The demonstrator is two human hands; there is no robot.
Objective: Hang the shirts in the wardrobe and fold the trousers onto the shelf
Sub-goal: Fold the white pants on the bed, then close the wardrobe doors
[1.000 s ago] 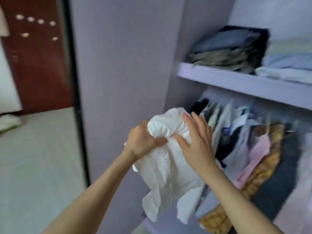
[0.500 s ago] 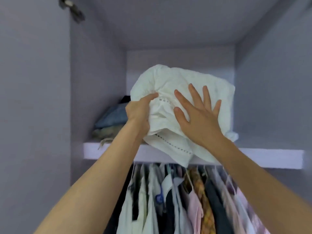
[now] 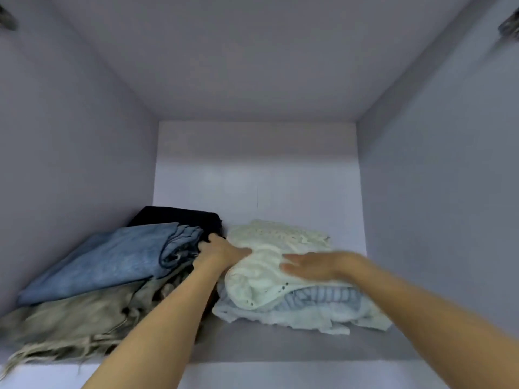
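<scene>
A moment ago I was lifting the white folded trousers up from in front of the hanging clothes; now they lie on the wardrobe shelf, on top of a pale blue-and-white stack. That pair looks placed. My left hand presses the bundle's left edge, its fingers hidden, so I cannot tell how far they curl. My right hand lies flat and wide on top, blurred. Just left of my left hand sits a second pile: folded blue jeans over khaki trousers, a dark garment behind.
</scene>
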